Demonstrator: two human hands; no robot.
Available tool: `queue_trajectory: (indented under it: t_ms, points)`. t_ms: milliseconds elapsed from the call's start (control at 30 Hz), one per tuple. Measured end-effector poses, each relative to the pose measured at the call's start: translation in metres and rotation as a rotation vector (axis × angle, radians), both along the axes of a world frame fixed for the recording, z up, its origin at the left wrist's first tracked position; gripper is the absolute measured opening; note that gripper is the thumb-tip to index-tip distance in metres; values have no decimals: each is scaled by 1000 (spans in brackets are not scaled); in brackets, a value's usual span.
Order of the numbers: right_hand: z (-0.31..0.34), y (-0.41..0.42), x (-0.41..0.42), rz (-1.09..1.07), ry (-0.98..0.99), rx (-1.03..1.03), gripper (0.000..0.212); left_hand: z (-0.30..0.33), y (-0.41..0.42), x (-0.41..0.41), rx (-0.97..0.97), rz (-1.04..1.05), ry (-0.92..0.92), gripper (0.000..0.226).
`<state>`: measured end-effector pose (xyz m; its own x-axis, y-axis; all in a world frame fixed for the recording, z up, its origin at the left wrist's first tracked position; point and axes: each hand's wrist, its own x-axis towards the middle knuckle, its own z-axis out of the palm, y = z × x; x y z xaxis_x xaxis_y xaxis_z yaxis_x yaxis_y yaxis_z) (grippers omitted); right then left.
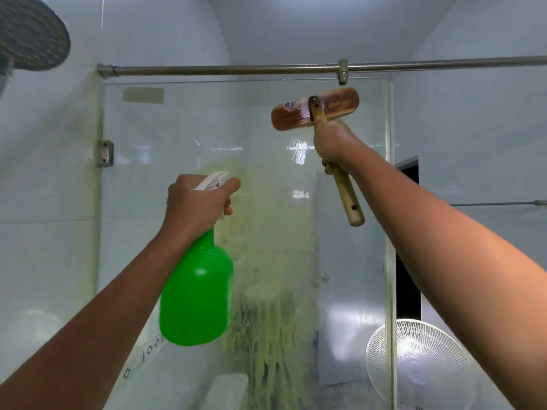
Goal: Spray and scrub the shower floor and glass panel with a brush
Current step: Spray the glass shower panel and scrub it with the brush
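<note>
Upper left: shower head (29, 34), clear of arms. Left hand (195, 205) grips green spray bottle (196, 291), finger on trigger, nozzle toward glass panel (177, 128); greenish foam runs mid-pane. Right hand (333, 143) holds wooden brush (315, 108) near top rail (236, 69). Step: glass, likely scrubbing downward next. Pane edge, fan (414, 359) at right.

A home bathroom, seen from inside the shower stall: a round shower head (31, 32) hangs at upper left, pale tiled walls (47, 179) surround a glass panel (266, 173) hung from a metal rail (225, 69), with a white fan (420, 365) standing beyond the glass.
</note>
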<state>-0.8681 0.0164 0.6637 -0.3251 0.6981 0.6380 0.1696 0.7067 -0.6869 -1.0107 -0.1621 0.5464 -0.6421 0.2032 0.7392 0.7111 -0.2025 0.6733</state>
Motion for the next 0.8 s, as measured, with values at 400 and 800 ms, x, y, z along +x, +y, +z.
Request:
queue_trajectory:
  t_ms: [400,800]
  points:
    - [-30,-26,-45,10,-161,144,41,-5,-6,-14,8,79,29,43]
    - [-64,-67,-87,-12,-498,611,42,-1,-72,-41,-15,177,70,30]
